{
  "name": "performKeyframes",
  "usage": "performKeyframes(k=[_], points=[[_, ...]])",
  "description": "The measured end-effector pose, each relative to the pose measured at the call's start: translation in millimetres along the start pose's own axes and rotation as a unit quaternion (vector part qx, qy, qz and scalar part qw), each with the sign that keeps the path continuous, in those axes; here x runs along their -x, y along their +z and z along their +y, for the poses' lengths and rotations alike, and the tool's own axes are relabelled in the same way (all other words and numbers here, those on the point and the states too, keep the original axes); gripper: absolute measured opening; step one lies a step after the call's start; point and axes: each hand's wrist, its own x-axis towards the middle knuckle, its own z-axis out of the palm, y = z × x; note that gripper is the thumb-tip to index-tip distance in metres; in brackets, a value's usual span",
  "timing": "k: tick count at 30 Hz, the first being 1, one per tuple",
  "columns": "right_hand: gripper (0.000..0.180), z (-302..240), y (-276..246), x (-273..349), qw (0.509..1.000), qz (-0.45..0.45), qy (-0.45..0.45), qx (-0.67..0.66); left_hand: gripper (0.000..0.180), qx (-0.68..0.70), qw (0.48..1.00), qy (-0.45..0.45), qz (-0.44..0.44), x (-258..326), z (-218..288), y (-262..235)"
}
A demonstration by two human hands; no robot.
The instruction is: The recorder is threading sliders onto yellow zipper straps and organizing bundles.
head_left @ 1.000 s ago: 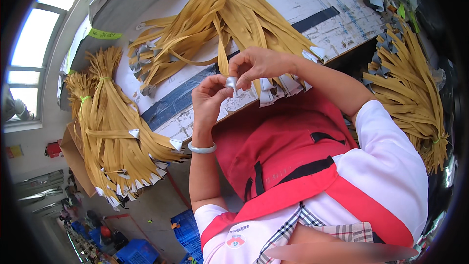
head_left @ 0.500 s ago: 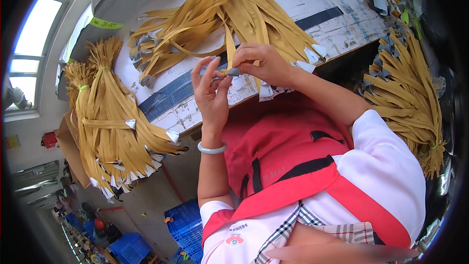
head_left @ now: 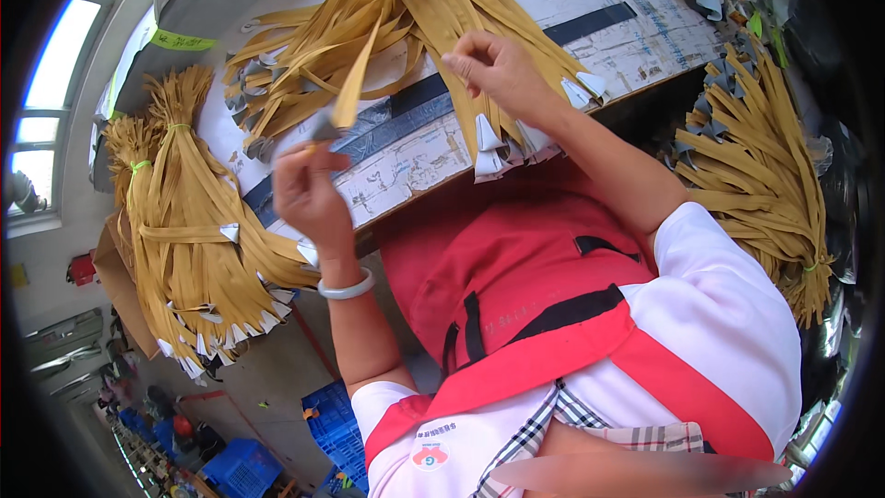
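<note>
I saw the hands part.
The left hand (head_left: 312,186) alone now pinched the grey-tipped mustard-yellow fabric strap (head_left: 352,92) above the white tabletop's (head_left: 406,171) near edge; the right hand's (head_left: 505,78) fingers curled loosely, free.

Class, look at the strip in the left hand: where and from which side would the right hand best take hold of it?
Probably pinch the strip along its yellow length, coming from the person's right. The left hand grips near the grey end, while the yellow part slants up above it, slim and uncovered on the side facing the right hand.
</note>
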Motion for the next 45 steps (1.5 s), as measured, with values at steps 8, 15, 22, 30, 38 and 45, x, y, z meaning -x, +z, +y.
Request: performKeyframes(k=[8,15,22,30,38,45], points=[[0.018,-6.7,-19.9,45.8,0.955,-0.016,-0.096,0.281,0.020,-0.111,0.989,-0.021,-0.095,16.0,-18.0,-18.4],[0.015,-2.6,-9.5,47.0,0.974,-0.020,-0.053,0.218,0.034,-0.188,0.889,0.191,-0.372,50.7,-16.9,100.3],[0.010,-1.4,-21.4,54.2,0.974,-0.067,-0.080,0.200,0.015,0.030,0.936,0.011,-0.352,21.2,-7.9,84.4],[0.021,-15.2,-10.7,36.3,0.979,-0.162,-0.060,0.112,0.013,0.283,0.877,-0.202,-0.330,11.1,-7.9,74.2],[0.016,-13.6,-4.9,30.8,0.979,-0.190,0.075,-0.029,0.011,0.321,0.862,-0.250,-0.303,18.6,-14.1,74.1],[0.011,-3.7,-7.1,24.7,0.969,-0.216,0.104,-0.052,0.014,0.238,0.872,-0.233,-0.358,10.1,-7.8,63.9]])
